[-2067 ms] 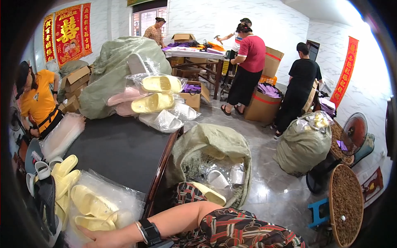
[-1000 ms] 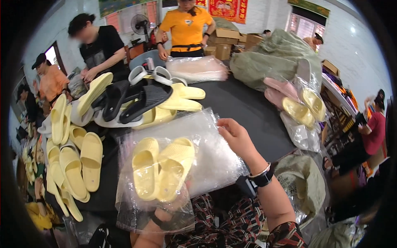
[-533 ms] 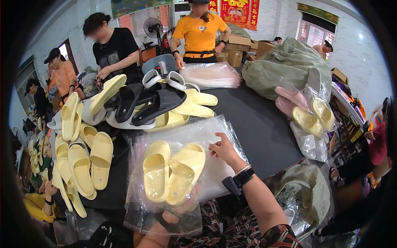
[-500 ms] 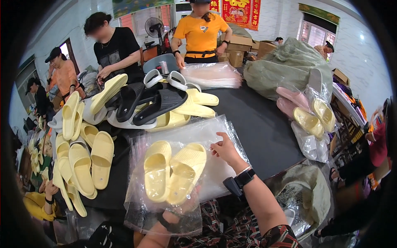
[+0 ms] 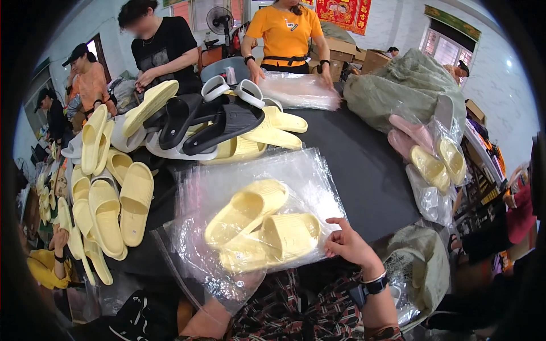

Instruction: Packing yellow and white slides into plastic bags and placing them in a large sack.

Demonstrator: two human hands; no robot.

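at the near side of a black table (image 5: 375,190), yellow slippers (image 5: 278,233) sit in a clear bag (image 5: 192,262) over stacked sleeves (image 5: 304,169); the right hand (image 5: 348,244), half open and empty, is just right; the left hand (image 5: 227,288) shows through the bag, its grip impossible to tell.

A dark fan (image 5: 219,20) stands at the back, between a co-worker in a black shirt (image 5: 165,42) and one in an orange shirt (image 5: 287,34). Farther left is a person in a dark cap (image 5: 79,53). A red poster (image 5: 343,16) hangs on the pale wall (image 5: 393,25), cardboard boxes (image 5: 375,60) lower down; toward the right is a barred window (image 5: 443,46) beneath a green patterned strip (image 5: 453,23).
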